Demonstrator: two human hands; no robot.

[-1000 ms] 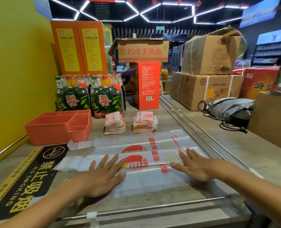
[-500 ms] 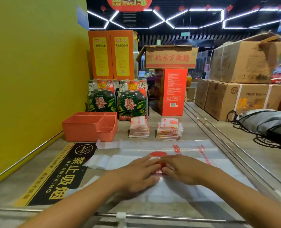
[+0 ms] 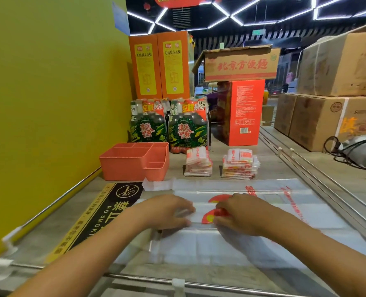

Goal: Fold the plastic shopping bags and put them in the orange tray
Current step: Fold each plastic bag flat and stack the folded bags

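A clear plastic shopping bag [image 3: 201, 243] with red print lies flat on the counter, folded lengthwise into a strip. My left hand [image 3: 169, 211] and my right hand [image 3: 237, 213] rest on its middle, fingertips pinching the folded strip near the red logo. A second flat bag [image 3: 269, 187] lies just behind it. The orange tray [image 3: 132, 162] with several compartments stands at the back left, with nothing visible in it. Two stacks of folded bags [image 3: 198, 161] [image 3: 239, 163] sit to the right of the tray.
Packs of green bottles [image 3: 169, 125] and orange and red cartons [image 3: 242, 112] stand behind the tray. A yellow wall [image 3: 49, 103] borders the left. Cardboard boxes [image 3: 327, 93] and a grey bag with cords [image 3: 359, 151] lie to the right beyond metal rails [image 3: 319, 181]. A no-smoking sticker [image 3: 105, 213] covers the counter's left.
My hands, spread wide apart on the bag a second ago, came together at its middle. Now the fingers curl onto the folded strip, a small gap between the hands. The head view shifted left.
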